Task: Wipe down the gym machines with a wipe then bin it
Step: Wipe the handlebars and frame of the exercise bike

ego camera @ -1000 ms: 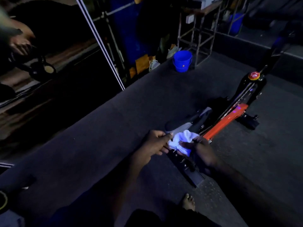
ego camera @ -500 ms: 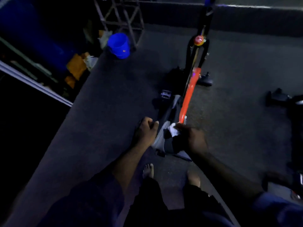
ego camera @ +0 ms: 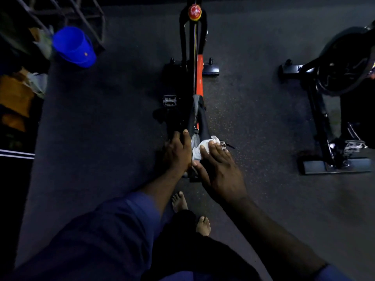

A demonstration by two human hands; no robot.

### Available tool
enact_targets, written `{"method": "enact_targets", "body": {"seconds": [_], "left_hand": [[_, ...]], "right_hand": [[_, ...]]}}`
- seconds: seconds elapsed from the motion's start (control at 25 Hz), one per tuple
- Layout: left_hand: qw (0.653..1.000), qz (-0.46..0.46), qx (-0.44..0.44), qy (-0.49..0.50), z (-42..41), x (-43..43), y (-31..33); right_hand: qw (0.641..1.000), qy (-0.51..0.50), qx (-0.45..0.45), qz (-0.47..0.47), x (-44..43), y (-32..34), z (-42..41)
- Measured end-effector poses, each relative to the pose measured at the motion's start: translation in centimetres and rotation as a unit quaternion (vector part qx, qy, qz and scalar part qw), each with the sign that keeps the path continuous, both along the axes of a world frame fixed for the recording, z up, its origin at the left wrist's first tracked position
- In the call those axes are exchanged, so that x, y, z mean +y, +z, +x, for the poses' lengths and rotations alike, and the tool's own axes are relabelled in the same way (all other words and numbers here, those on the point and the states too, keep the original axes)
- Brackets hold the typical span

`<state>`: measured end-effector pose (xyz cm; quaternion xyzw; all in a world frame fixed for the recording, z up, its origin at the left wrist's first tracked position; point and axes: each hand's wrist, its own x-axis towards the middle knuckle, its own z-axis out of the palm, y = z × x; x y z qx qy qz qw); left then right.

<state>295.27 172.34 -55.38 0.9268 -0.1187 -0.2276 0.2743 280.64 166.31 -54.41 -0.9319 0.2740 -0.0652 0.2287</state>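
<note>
Plainly the wiping is under way and nowhere near its end. The person stands at the six o'clock end of the orange-and-black exercise bike (ego camera: 198,78), which runs straight towards twelve o'clock, and works on its black padded saddle (ego camera: 204,120). The crumpled white wipe (ego camera: 205,146) lies on the rear of that saddle, under the right hand (ego camera: 221,171), whose fingers (ego camera: 215,151) are stretched out nearly straight and press the cloth down rather than grip it. The left hand (ego camera: 177,153) sits at the saddle's nine o'clock side, fingers curled over its edge as if to steady it.

By my reckoning only the saddle is being treated. The frame and the red round knob (ego camera: 194,10) at twelve o'clock look untouched, though the dim light hides any sheen. The second black exercise bike (ego camera: 334,88) at two o'clock waits too. Binning is not yet done; the blue plastic bucket (ego camera: 74,46) stands on the dark rubber floor (ego camera: 101,138) at ten o'clock, well apart, and whether it serves as the bin I cannot tell.

Half a second back the right hand was bunched round the wipe, pinching it; now it has flattened out on top. The left hand, then a loose fist beside the saddle, has closed onto its edge. The view has also swung, bringing the second bike in.
</note>
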Motion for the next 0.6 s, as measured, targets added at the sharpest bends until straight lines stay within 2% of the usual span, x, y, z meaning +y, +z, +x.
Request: {"method": "enact_targets", "body": {"seconds": [0.08,0.16,0.28,0.36,0.48,0.6], "left_hand": [[1.0,0.004,0.002,0.003,0.0,0.0,-0.3],[1.0,0.005,0.008,0.014,0.2,0.1,-0.8],[1.0,0.007,-0.006,0.02,0.2,0.0,-1.3],[1.0,0.016,-0.009,0.019,0.2,-0.1,-1.6],[0.999,0.024,-0.005,0.029,0.3,0.0,-1.7],[0.999,0.021,-0.01,0.031,0.4,0.0,-2.2]], "right_hand": [[0.999,-0.027,-0.02,-0.03,-0.3,-0.3,2.0],[0.997,-0.057,-0.045,-0.016,-0.3,-1.0,3.3],[0.985,-0.092,-0.142,0.025,0.6,-1.8,1.0],[0.983,-0.072,-0.167,0.028,1.9,-2.3,-2.1],[0.984,-0.014,-0.163,0.071,2.8,-2.6,-4.2],[0.99,0.0,-0.122,0.073,-0.5,-2.3,-0.5]]}}
